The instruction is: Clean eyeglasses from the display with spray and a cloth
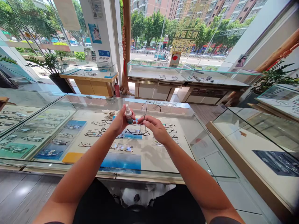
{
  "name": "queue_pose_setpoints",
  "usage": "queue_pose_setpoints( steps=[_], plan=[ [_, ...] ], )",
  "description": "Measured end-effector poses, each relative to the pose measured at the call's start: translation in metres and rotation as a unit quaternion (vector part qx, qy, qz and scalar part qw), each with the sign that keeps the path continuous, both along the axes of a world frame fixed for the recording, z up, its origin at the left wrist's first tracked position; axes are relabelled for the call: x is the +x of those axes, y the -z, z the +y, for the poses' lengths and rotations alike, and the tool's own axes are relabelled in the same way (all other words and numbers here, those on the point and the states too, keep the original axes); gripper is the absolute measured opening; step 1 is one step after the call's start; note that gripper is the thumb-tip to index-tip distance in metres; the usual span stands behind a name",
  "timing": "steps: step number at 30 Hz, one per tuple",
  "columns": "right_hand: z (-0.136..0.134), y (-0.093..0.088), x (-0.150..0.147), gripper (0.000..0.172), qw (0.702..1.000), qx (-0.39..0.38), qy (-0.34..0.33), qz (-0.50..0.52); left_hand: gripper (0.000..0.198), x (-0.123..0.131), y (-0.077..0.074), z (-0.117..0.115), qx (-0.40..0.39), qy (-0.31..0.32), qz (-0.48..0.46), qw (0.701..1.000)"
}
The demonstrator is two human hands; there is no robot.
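Observation:
My left hand point(120, 122) is closed around a small white spray bottle point(128, 114) with a teal label, held upright. My right hand point(156, 128) pinches a pair of thin black-framed glasses point(149, 107) just to the right of the bottle, the lenses raised above my fingers. Both hands hover over a glass display counter point(201, 146) that holds several pairs of glasses laid out on white, blue and yellow mats.
A crumpled pale cloth point(109, 113) lies on the counter top behind my left hand. More glass showcases stand to the left point(21, 105), to the right point(261, 130) and at the back by the windows point(163, 73). A potted plant point(52, 63) stands at the back left.

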State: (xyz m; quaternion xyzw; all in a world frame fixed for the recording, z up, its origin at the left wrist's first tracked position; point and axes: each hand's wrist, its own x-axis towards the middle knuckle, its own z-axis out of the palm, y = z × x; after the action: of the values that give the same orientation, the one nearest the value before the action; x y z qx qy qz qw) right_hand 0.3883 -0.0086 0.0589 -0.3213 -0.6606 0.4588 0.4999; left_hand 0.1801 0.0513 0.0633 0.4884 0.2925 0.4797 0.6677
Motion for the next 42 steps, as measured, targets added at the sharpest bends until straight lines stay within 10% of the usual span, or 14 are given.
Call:
queue_pose_setpoints(
  steps=[14,42],
  plan=[
    [-0.0011,0.0011,-0.0038,0.035,0.996,-0.026,-0.083,0.000,0.054,0.0041,0.0108,-0.0062,0.149,-0.043,0.152,0.976],
    [0.0027,0.0070,-0.0017,0.034,0.992,-0.069,-0.097,0.038,0.061,0.0077,0.0099,-0.0083,0.112,-0.063,0.109,0.986]
  ],
)
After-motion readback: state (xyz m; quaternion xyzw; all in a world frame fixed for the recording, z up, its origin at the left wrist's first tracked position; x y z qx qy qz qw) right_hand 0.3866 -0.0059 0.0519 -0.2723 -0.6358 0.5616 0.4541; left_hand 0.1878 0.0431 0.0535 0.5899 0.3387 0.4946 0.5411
